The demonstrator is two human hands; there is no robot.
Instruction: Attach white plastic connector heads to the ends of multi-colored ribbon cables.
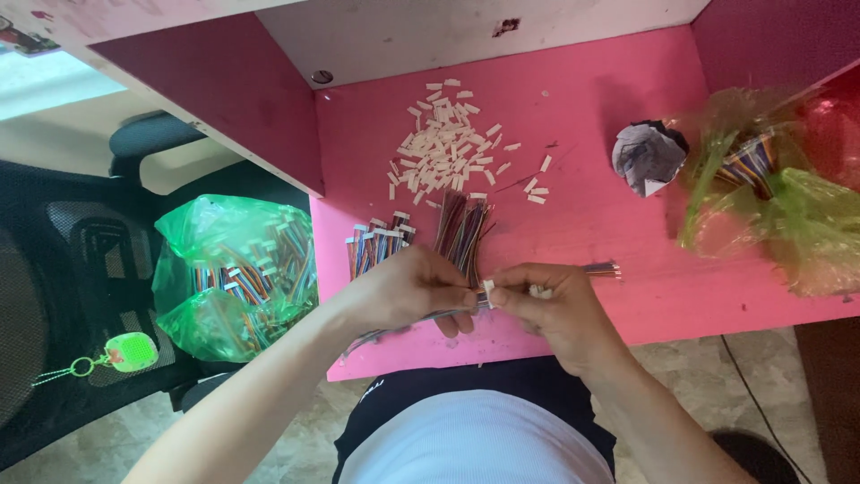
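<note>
My left hand (408,289) and my right hand (546,305) meet over the near edge of a pink table (609,224). The left hand grips a thin multicoloured wire strip whose tail (367,339) runs back under the wrist. Thumb and forefinger of the right hand pinch a small white plastic connector (488,292) against the end of that strip. Just beyond my hands lies a bundle of loose coloured wires (463,229). To its left is a small pile of wires with white connectors fitted (376,244). A heap of white connectors (445,148) is spread farther back.
A green plastic bag of finished wires (235,273) rests on a black chair at the left. A crumpled paper cup (649,157) and clear green bags with more wires (775,193) sit at the right. A white-and-maroon partition (269,108) borders the table's back and left.
</note>
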